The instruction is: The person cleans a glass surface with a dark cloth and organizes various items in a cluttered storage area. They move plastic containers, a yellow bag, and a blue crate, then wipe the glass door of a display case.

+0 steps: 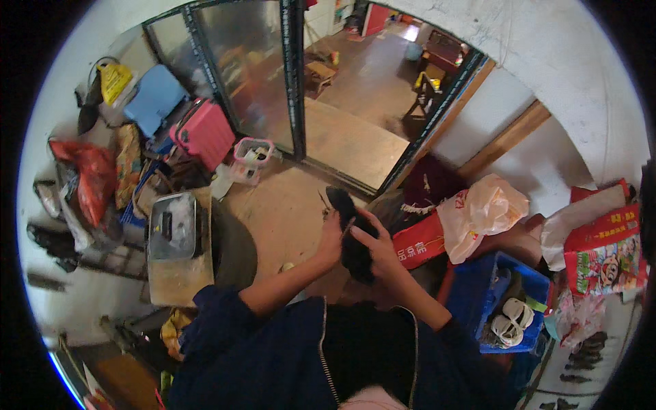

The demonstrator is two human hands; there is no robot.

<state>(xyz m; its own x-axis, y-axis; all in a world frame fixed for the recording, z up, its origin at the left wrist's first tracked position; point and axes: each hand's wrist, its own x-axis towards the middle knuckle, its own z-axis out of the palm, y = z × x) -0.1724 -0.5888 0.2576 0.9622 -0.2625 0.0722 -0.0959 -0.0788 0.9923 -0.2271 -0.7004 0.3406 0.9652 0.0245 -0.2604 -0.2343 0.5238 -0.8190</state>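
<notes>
A long black item, shaped like a shoe, is held upright in front of my chest. Its exact kind is hard to make out. My left hand grips its left side, and thin dark strands stick up beside those fingers. On the other side my right hand holds it, thumb across the front and fingers behind. Part of the item is hidden by both hands.
A blue plastic crate with shoes stands at right, beside red and white bags. At left are a lidded container on a board, a pink suitcase and a plastic basket. A sliding glass door stands ahead.
</notes>
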